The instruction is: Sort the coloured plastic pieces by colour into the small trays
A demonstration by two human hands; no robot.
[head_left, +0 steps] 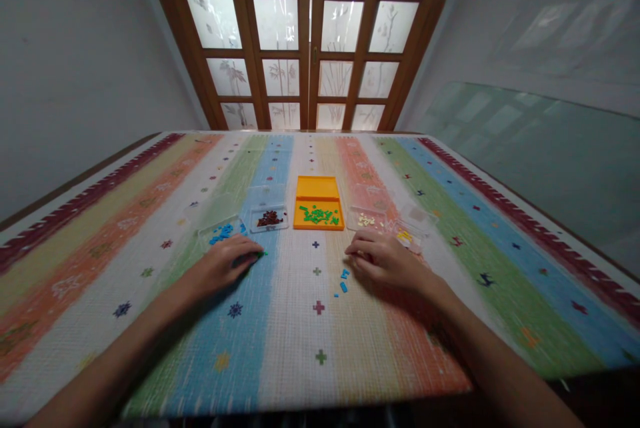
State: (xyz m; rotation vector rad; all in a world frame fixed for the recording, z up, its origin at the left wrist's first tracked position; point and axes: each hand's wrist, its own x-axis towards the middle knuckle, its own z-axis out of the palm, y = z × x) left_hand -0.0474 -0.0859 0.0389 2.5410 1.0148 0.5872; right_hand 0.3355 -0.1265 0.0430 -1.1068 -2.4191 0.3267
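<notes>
My left hand (227,263) rests palm down on the striped cloth, its fingertips on a tiny green piece (263,254), just below a clear tray of blue pieces (223,232). My right hand (385,260) lies beside it with fingers curled inward, touching the cloth near a few loose blue pieces (343,280). An orange box (318,203) with green pieces stands open between and beyond the hands. A clear tray of dark red pieces (269,219) sits left of the box.
Two more clear trays hold pale pieces (367,219) and yellow pieces (406,237) to the right of the box. The striped tablecloth (150,241) covers the whole table. A wooden glazed door (310,41) stands behind.
</notes>
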